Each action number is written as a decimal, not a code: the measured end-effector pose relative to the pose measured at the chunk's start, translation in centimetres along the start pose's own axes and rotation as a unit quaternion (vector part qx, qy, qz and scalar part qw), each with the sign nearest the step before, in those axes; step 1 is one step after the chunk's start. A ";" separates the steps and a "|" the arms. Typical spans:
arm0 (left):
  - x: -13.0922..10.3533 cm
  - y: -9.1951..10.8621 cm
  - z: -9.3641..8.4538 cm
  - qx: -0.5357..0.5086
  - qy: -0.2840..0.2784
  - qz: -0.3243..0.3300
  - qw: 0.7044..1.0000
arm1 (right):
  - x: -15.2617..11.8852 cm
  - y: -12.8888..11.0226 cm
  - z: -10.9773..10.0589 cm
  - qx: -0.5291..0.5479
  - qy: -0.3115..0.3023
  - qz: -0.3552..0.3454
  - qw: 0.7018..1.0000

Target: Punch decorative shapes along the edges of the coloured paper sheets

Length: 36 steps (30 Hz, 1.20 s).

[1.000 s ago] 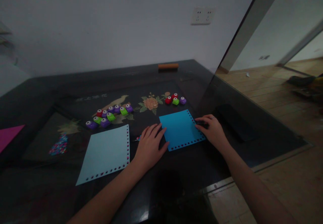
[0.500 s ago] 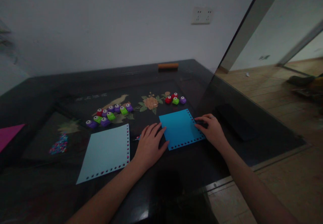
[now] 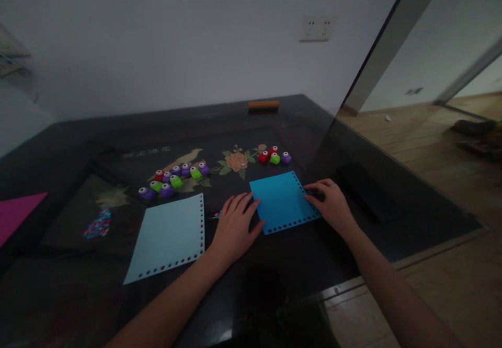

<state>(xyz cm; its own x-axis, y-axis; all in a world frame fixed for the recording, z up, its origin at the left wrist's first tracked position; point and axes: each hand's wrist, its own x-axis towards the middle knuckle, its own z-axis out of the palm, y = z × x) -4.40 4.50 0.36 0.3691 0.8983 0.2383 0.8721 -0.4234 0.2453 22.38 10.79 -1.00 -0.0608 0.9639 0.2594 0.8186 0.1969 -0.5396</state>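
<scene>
A bright blue sheet of paper (image 3: 283,201) lies on the dark table, with small shapes punched along its right and lower edges. My left hand (image 3: 237,225) rests palm down with fingers spread, its thumb and fingertips touching the sheet's left edge. On the opposite side, my right hand (image 3: 329,201) has its thumb and bent forefinger at the punched right edge, gripping it. Beside my left wrist is a pale blue sheet (image 3: 170,235), punched the same way. Some tiny coloured bits (image 3: 218,215) show partly behind my left fingers.
Several purple, green and red craft punches (image 3: 175,181) stand behind the pale sheet; a smaller group (image 3: 275,158) stands behind the blue one. Paper bits (image 3: 99,223) are piled at left, near a pink sheet (image 3: 19,212). A brown roll (image 3: 263,106) lies by the wall; a dark flat object (image 3: 364,191) lies right.
The whole view has shifted slightly, so things appear a little farther right. Both hands keep their places at the blue sheet's edges.
</scene>
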 end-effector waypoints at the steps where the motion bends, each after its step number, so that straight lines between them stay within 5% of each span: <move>1: 0.0 0.0 0.0 0.000 -0.001 -0.002 1.000 | 0.0 0.0 0.0 -0.001 0.000 0.001 1.000; 6: 0.1 0.5 -1.0 -0.011 0.018 0.006 1.000 | 0.0 -0.4 -0.4 0.023 0.003 0.011 1.000; 12: 0.2 -0.6 -5.2 -0.068 0.067 0.043 0.995 | 0.3 -0.1 -0.8 0.047 0.026 0.029 0.998; 16: -1.7 -5.6 -7.3 -0.106 0.094 0.012 0.990 | 0.5 0.0 -1.1 0.086 0.057 0.037 0.994; 21: -5.5 -14.0 -7.8 -0.065 0.144 -0.048 0.986 | 0.5 0.2 -1.2 0.107 0.061 0.050 0.991; 24: -6.7 -17.1 -8.4 -0.039 0.177 -0.092 0.979 | 0.6 -0.5 -1.3 0.115 0.060 0.050 0.990; 26: -7.0 -18.0 -9.0 -0.028 0.185 -0.108 0.976 | 0.9 -1.7 -1.5 0.115 0.050 0.032 0.992; 31: -7.1 -17.9 -10.2 -0.012 0.107 -0.088 0.990 | 2.1 -7.7 -1.5 0.115 -0.004 -0.091 0.989; 36: -7.1 -17.3 -10.5 -0.003 0.019 -0.071 0.997 | 3.1 -14.7 1.4 0.120 -0.112 -0.245 0.956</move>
<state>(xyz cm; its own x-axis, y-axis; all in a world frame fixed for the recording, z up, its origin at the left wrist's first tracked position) -25.46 4.18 4.28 0.2288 0.9447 0.2350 0.9129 -0.2921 0.2852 9.36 11.13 6.60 -0.5460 0.7549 0.3634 0.5081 0.6433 -0.5727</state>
